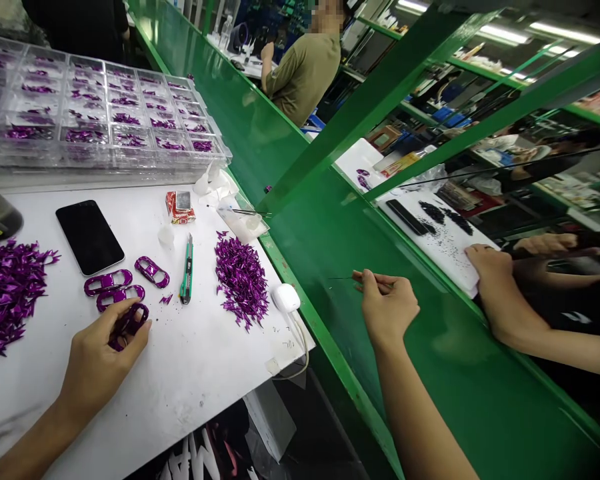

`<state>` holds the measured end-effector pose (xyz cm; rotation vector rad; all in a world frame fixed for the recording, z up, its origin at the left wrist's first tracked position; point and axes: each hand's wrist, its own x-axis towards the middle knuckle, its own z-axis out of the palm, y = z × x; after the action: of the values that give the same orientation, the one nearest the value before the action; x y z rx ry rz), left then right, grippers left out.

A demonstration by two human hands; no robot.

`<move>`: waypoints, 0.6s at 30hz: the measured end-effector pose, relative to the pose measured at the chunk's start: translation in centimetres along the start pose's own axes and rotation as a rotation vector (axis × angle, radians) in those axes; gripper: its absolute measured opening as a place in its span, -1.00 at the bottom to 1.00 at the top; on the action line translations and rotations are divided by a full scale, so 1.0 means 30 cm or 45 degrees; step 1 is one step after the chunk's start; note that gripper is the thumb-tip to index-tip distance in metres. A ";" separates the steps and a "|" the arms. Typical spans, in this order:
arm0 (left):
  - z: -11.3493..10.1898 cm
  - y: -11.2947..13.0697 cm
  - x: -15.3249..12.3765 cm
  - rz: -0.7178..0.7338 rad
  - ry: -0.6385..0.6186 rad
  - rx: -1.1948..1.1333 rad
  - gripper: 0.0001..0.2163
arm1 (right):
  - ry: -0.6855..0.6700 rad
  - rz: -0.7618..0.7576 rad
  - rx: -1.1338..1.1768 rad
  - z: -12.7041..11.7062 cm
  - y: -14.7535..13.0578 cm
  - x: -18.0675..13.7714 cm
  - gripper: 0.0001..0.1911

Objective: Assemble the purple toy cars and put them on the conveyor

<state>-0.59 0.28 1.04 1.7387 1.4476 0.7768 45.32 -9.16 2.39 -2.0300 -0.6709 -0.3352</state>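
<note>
Holding a glossy purple oval frame [135, 317] between thumb and fingers, the person's left hand [103, 353] shows, in the head view, a closed grip just above the worktop [205, 380]. Three similar purple frames [153, 272] lie near its fingertips. The right hand [387, 303] is raised over the green belt [340, 340], well apart from the left, its grip pinched on a thin dark tool [339, 278] whose slender end points left.

A green cutter [188, 270] lies between the frames and a heap of small purple pieces [241, 280]; a larger purple heap [10, 293] spreads at the left edge. Beyond the frames rest a black phone [90, 237] and a clear compartment box [100, 160], its cells holding purple bits. Across the belt, a co-worker's hand [490, 260] is beside a white table [460, 270].
</note>
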 end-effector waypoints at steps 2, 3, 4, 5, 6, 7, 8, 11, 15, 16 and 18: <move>0.000 0.000 0.002 -0.006 -0.015 -0.019 -0.62 | 0.094 -0.046 -0.018 0.004 -0.051 -0.009 -0.64; 0.001 0.002 0.003 -0.013 -0.018 -0.039 -0.63 | 0.168 -0.094 0.020 0.007 -0.093 -0.022 -0.67; 0.002 0.006 0.003 -0.019 -0.018 -0.066 -0.63 | 0.227 -0.156 0.100 0.013 -0.144 -0.041 -0.70; 0.003 0.010 0.003 -0.021 -0.016 -0.102 -0.64 | 0.265 -0.228 0.212 0.023 -0.205 -0.067 -0.73; 0.004 0.015 0.002 -0.019 -0.017 -0.143 -0.64 | 0.277 -0.305 0.347 0.038 -0.272 -0.097 -0.76; 0.005 0.020 0.001 -0.012 -0.018 -0.189 -0.65 | 0.253 -0.375 0.472 0.058 -0.342 -0.130 -0.79; 0.005 0.024 -0.001 0.000 -0.020 -0.235 -0.65 | 0.220 -0.429 0.562 0.084 -0.411 -0.161 -0.81; 0.000 0.029 -0.005 0.064 -0.034 -0.351 -0.69 | 0.054 -0.515 0.662 0.196 -0.579 -0.215 -0.85; -0.012 0.021 -0.004 0.145 -0.054 -0.472 -0.76 | -0.163 -0.609 0.462 0.360 -0.652 -0.163 -0.79; -0.013 0.019 -0.003 0.136 -0.068 -0.516 -0.77 | -0.161 -0.632 0.389 0.389 -0.646 -0.141 -0.78; -0.013 0.015 0.000 0.084 -0.106 -0.652 -0.75 | -0.081 -0.654 0.287 0.424 -0.618 -0.105 -0.77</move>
<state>-0.67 0.30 1.64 1.4073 1.0239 0.9959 31.60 8.24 7.28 -1.6400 -1.2160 -0.4689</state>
